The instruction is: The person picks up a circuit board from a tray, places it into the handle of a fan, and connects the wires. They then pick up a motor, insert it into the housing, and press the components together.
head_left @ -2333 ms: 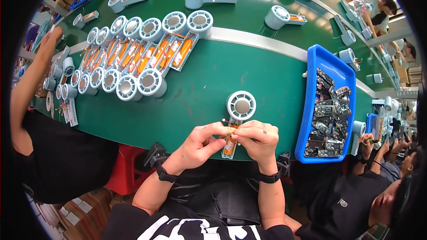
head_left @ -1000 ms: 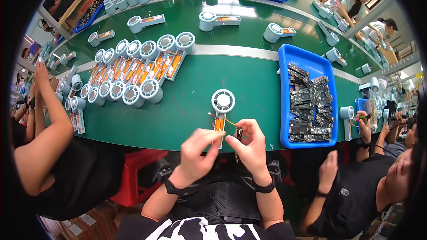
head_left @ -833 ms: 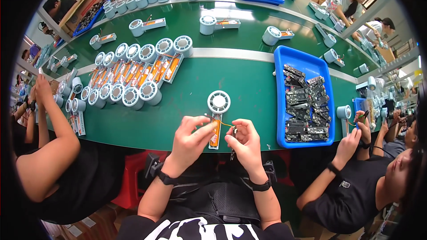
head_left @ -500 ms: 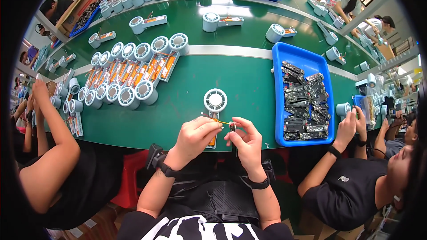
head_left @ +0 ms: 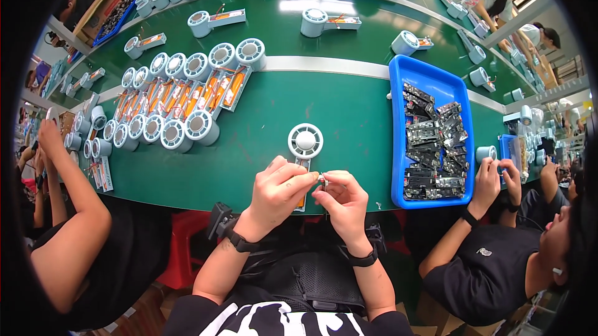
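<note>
The fan unit lies on the green desk right in front of the person, its round head pointing away and its handle toward the near edge. The left hand and the right hand meet over that handle, fingertips almost touching, with thumbs and forefingers pinching 1 small pale-and-dark part between them. The fingers hide most of it, so its exact kind cannot be told.

The work looks to be partway along: the head and handle are joined, and an orange battery shows inside the handle, which has no cover on. Whether any wire is connected cannot be seen; closing the handle appears to be left.

To the left, 2 rows of similar units lie with handles open and batteries showing. To the right, well apart from the fan unit, a blue tray holds many dark circuit boards. Past a pale metal strip, more open units are spread out. At the far right, a co-worker's hands are at another unit. The person's own hands block the view of the handle's middle.
</note>
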Demonstrator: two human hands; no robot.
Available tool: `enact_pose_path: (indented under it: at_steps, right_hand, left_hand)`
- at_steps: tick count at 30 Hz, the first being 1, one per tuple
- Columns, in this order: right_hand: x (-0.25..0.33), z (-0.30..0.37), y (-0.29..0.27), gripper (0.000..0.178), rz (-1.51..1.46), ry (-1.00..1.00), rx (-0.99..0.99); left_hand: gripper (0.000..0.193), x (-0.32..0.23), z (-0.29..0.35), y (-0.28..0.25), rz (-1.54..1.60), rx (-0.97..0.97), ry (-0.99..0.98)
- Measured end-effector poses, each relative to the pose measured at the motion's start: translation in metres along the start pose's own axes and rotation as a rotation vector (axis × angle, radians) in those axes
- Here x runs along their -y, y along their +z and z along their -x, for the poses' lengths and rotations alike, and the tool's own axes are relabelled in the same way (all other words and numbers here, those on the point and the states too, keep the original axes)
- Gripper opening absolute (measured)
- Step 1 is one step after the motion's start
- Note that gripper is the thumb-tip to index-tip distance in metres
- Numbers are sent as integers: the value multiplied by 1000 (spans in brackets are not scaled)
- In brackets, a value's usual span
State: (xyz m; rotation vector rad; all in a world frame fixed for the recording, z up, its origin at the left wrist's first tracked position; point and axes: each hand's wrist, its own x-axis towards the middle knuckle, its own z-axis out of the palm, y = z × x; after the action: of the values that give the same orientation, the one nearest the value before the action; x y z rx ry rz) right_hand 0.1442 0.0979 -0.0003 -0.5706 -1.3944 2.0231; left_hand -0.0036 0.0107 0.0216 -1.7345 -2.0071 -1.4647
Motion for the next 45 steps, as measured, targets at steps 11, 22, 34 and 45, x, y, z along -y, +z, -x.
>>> enact_pose_path:
  at_steps: [11, 22, 34, 45]
  right_hand:
    - [-7, -1, 2, 33, 190, -104, -1]
    - [4, -4, 0, 26, 289, -1, -86]
    - [12, -14, -8, 24, 444, -198, 54]
    - [30, -21, -12, 20, 503, -189, 145]
  left_hand:
    - [24, 7, 5, 2, 16, -24, 4]
    - [21, 4, -2, -4, 100, 76, -73]
    - [18, 3, -17, -10, 7, 206, -91]
    - [16, 12, -27, -13, 35, 356, -58]
